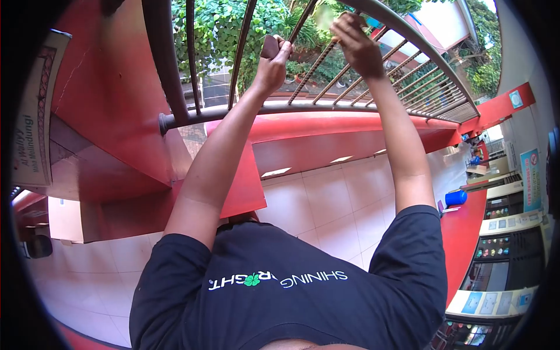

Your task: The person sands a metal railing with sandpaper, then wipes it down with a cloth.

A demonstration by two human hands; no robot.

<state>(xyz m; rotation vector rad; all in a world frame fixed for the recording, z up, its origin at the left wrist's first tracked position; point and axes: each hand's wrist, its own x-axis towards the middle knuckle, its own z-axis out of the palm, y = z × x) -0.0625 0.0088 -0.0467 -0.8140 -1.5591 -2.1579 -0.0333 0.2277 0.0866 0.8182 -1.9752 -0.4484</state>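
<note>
My left hand [270, 72] is closed on a small flat dark-brown piece [269, 46], its straight edge sticking up beside the thumb. The fingers are right at one of the brown metal bars of a railing [326, 108]. Further right, my right hand [360, 49] is raised close to the railing's curved top rail [402, 22], its fingers bent and pressed together. What it holds is mostly hidden by the fingers, and I cannot tell its kind. Several bars below that hand look rough and mottled, while those on the left are smooth brown.
A red wall and ledge [350, 123] run beneath the railing. At left stand a red pillar [96, 76] and a printed sign [38, 116]. A blue bucket [455, 198] sits on the right. Green plants [216, 35] grow beyond the bars, and pale floor tiles [326, 198] lie below.
</note>
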